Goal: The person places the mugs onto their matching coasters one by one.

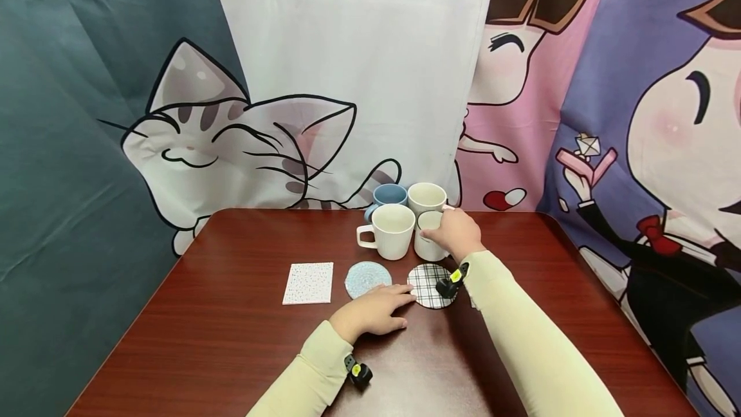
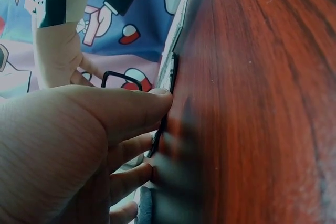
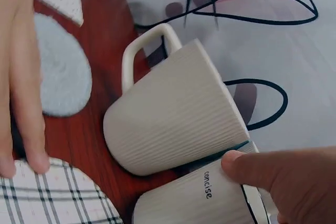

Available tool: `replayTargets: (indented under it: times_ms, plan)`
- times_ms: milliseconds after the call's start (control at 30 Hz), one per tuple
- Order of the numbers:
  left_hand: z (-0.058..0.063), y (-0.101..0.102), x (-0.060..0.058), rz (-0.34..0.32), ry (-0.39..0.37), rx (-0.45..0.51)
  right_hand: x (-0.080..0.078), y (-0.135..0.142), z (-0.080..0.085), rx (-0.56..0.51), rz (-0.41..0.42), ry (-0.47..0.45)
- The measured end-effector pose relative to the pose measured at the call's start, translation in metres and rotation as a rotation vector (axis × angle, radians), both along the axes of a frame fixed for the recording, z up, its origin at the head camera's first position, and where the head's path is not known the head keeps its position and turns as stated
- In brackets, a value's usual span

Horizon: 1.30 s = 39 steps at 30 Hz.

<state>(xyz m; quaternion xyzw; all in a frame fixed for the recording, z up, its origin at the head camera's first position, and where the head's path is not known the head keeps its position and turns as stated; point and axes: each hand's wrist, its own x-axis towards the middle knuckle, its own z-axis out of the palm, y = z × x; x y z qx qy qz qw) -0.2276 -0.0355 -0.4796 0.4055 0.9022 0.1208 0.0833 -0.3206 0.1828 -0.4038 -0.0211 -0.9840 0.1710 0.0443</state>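
Note:
My right hand (image 1: pixel 459 235) grips a white mug (image 1: pixel 427 248) with a dark rim line and the word "concise" on its ribbed side. In the right wrist view the thumb (image 3: pixel 252 169) presses on that mug (image 3: pixel 184 200) near its rim; the other fingers are mostly hidden. My left hand (image 1: pixel 375 309) lies low over the table, fingers extended, fingertips at the left edge of a round black-and-white plaid coaster (image 1: pixel 426 278). Beside the held mug stands a cream ribbed mug (image 1: pixel 393 233), its handle pointing left.
A blue mug (image 1: pixel 389 195) and another cream mug (image 1: pixel 427 193) stand behind. To the left lie a round light-blue coaster (image 1: pixel 366 275) and a square speckled coaster (image 1: pixel 309 283). A pale coaster corner (image 1: pixel 473 303) shows beneath the right sleeve. Printed cloth (image 1: pixel 370 69) hangs behind the table.

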Motion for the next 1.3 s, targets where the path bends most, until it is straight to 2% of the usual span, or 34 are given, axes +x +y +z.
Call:
replayTargets:
  times_ms: [167,333,567,767,867,1067,1167,1300]
  plan:
    - [-0.001,0.001,0.0,0.005,0.019,-0.002,0.001,0.024,0.001,-0.127,0.026,0.014]
    - [-0.003,0.001,0.0,0.009,0.036,-0.004,0.003,0.052,-0.009,-0.309,0.031,0.018]
    - [-0.006,0.001,-0.001,0.003,0.047,-0.001,0.004,0.069,-0.034,-0.515,0.04,-0.117]
    - [-0.005,0.001,-0.001,0.01,0.044,-0.005,0.005,0.072,-0.05,-0.637,0.037,-0.158]
    - [-0.004,0.001,-0.001,0.01,0.041,-0.003,0.007,0.073,-0.055,-0.753,0.039,-0.205]
    - [-0.004,0.002,-0.001,0.006,0.039,-0.001,0.008,0.078,-0.066,-1.019,0.032,-0.361]
    - [-0.003,0.002,-0.001,0.007,0.037,0.001,0.005,0.082,-0.071,-1.067,0.078,-0.421]
    - [-0.003,0.002,-0.001,0.006,0.036,0.003,0.001,0.087,-0.075,-1.072,0.205,-0.499]
